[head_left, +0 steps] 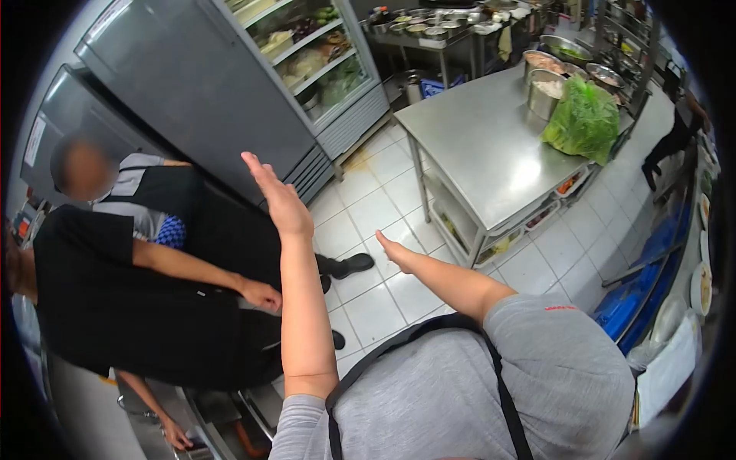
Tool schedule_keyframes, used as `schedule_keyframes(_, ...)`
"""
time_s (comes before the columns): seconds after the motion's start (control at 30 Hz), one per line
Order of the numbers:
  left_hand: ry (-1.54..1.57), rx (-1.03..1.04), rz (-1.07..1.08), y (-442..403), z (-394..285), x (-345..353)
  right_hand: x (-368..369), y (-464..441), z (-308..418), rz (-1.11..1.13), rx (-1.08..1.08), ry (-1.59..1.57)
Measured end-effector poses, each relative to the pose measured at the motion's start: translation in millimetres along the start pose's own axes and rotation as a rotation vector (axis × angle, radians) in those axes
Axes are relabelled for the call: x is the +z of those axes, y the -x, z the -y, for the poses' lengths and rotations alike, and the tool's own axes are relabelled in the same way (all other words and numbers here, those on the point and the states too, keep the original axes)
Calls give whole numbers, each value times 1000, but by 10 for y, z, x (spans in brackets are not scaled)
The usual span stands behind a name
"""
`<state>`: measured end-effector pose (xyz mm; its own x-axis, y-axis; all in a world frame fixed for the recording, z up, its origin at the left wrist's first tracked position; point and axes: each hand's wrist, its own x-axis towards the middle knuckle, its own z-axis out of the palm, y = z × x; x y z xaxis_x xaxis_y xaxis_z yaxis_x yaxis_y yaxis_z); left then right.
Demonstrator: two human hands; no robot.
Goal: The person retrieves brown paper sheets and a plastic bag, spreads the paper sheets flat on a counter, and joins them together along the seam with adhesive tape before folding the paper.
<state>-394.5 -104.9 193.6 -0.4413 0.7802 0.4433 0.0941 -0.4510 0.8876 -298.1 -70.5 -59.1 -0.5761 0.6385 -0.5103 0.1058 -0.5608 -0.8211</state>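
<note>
L grip, R grip wide; bag w/ greens, pot w/ pale food

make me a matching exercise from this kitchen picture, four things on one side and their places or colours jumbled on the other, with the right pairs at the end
Things
1. leafy greens
2. metal worktable
3. glass-fronted fridge
4. wearer's shirt

Places, colours or states
A. grey, with black straps over it
B. on the metal worktable, beside a metal pot
C. next to the tall grey doors
D. has metal containers of food standing on it

Right pairs
1-B, 2-D, 3-C, 4-A
</note>
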Motion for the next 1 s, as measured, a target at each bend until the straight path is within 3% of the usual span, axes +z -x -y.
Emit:
schedule_keyframes(0.07, -269, 269, 146, -6, 513, 120, 32, 260, 352, -18, -6, -173)
schedule_keyframes(0.1, -123, 165, 242, 101, 915, 202, 49, 192, 645, 34, -71, -245)
schedule_keyframes(0.17, -497, 27, 403, 535, 1996, 57, 247, 381, 1296, -60, -323, -544)
schedule_keyframes(0.2, -496, 27, 426, 593, 2018, 67, 114, 473, 1504, -14, -524, -449)
schedule_keyframes(0.23, -316, -279, 284, 643, 2034, 86, -17, 551, 1651, 28, -720, -347)
schedule_keyframes(0.27, -132, -587, 129, 703, 2043, 129, -70, 632, 1757, 11, -717, -356)
schedule_keyframes(0.3, 52, -885, -30, 717, 1957, 233, -106, 671, 1881, -61, -976, -53)
schedule_keyframes(0.33, 162, -930, -43, 615, 1896, 344, -160, 705, 1877, -137, -1201, 258)
schedule_keyframes(0.37, 269, -976, -60, 513, 1753, 483, -294, 569, 1635, -152, -1175, 241)
schedule_keyframes(0.4, 457, -411, 445, 130, 1673, 640, -476, 296, 1356, -172, -1118, 409)
schedule_keyframes(0.43, 666, -854, 165, -118, 1151, 868, -609, 154, 1166, -187, -1056, 574)
schedule_keyframes(0.5, 680, -582, 280, -480, 646, 1019, -1163, 382, 1165, -356, -576, 1004)
schedule_keyframes(0.53, 1064, -387, 947, -1018, 769, 738, -1511, 503, 1229, -422, -617, 1156)
schedule_keyframes(0.57, 746, -312, 528, -926, 202, 936, -1905, 647, 1254, -489, -645, 1309)
schedule_keyframes(0.6, 516, -159, 225, -904, -108, 1156, -2357, 802, 1383, -725, -700, 1253)
schedule_keyframes(0.67, 392, 28, 169, -959, -163, 1214, -3424, 1287, 1813, -1233, -897, 1209)
schedule_keyframes(0.7, 384, -36, 139, -992, -99, 1224, -3855, 1696, 2058, -1409, -851, 1094)
schedule_keyframes(0.73, 373, -103, 112, -1029, 14, 1268, -4166, 2135, 2271, -1613, -657, 1054)
schedule_keyframes(0.77, 338, -144, 107, -1049, 165, 1351, -4764, 2377, 2343, -1829, -788, 1147)
schedule_keyframes(0.8, 303, -188, 96, -1052, 331, 1428, -5131, 2573, 2388, -1987, -499, 1265)
schedule_keyframes(0.87, 269, -231, 115, -945, 566, 1750, -5744, 2784, 2305, -1696, -209, 1359)
schedule_keyframes(0.93, 284, -303, 192, -816, 882, 2035, -5805, 2811, 2147, -1026, -32, 1415)
schedule_keyframes(0.97, 297, -370, 218, -681, 988, 2183, -5761, 2635, 1881, -1306, -167, 1433)
schedule_keyframes(1.0, 256, -409, 255, -551, 1166, 2287, -5927, 2455, 1640, -1365, -331, 1462)
